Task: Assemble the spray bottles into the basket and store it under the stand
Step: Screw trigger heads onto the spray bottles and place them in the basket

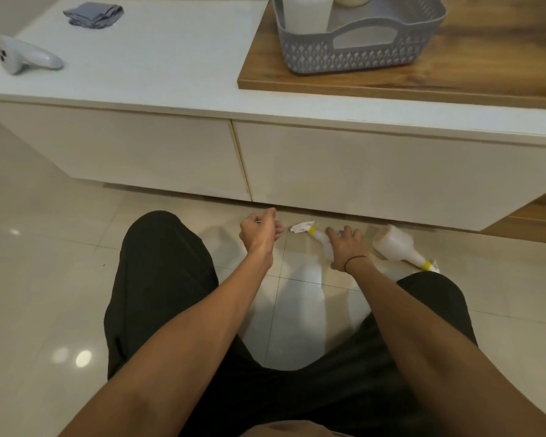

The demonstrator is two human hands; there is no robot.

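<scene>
Crouched over a pale tiled floor (60, 279), I watch my right hand (344, 247) come down on a spray bottle (319, 236) lying on its side at about one o'clock from my knees, nozzle pointing toward ten o'clock. The fingers are spread over the bottle's body; whether they have closed around it I cannot tell. My left hand (259, 231), at about eleven o'clock of the right, hangs above the tiles with fingers loosely curled toward the palm and holds nothing that I can make out. A second spray bottle (394, 244) lies on its side just beside the right hand at three o'clock, its yellow collar pointing back toward me. The grey basket (360, 55) sits well apart, up on the wooden top (486, 58) of the white stand (171, 77), with white containers already inside it.

The risk, as I judge it: both bottles are smooth, round and lying flat, so a loose grasp could send one rolling into the dark gap beneath the stand. Lifting by the trigger head could also loosen it.
</scene>
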